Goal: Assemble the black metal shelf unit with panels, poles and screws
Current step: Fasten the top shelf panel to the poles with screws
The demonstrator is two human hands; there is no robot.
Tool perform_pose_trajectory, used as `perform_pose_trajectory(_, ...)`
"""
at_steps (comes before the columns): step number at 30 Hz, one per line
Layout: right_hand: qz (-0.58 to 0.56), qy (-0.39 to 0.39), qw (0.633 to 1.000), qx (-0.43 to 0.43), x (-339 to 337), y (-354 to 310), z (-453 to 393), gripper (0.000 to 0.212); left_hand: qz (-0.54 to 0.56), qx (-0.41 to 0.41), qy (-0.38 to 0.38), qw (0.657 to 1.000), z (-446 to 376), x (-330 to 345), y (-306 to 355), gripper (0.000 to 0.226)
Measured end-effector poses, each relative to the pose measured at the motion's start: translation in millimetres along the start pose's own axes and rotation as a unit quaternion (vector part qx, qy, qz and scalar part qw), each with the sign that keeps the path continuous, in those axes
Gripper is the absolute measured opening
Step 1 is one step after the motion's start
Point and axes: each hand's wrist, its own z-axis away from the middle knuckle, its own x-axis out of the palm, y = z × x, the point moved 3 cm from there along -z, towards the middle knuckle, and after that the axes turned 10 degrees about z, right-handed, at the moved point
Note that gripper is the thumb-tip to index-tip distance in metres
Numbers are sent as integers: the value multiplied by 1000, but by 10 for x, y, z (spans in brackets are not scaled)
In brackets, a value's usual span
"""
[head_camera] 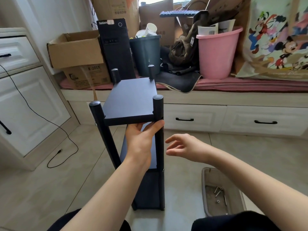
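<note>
The black shelf unit [131, 100] stands upright on the tiled floor in front of me, with its top panel, a middle panel and a lower panel set between four black poles. My left hand [141, 139] grips the front edge of the top panel from below, its thumb against the front right pole [159, 147]. My right hand [185, 146] hovers just right of that pole, fingers relaxed and holding nothing. Several loose screws [219, 194] lie in a grey tray [204, 180] on the floor at the lower right.
A window bench [233, 97] with drawers runs behind the shelf, carrying cardboard boxes [76, 52], a computer tower [116, 47], a dark bin [146, 54] and a pink bucket [216, 54]. White cabinets [25, 97] stand at left, with a black cable [55, 127] trailing on the floor.
</note>
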Motion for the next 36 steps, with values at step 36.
perform_pose_trajectory(36, 9, -129, 957, 259, 2011, 2205, -6, 46, 37, 16, -47, 998, 42, 262, -177, 50)
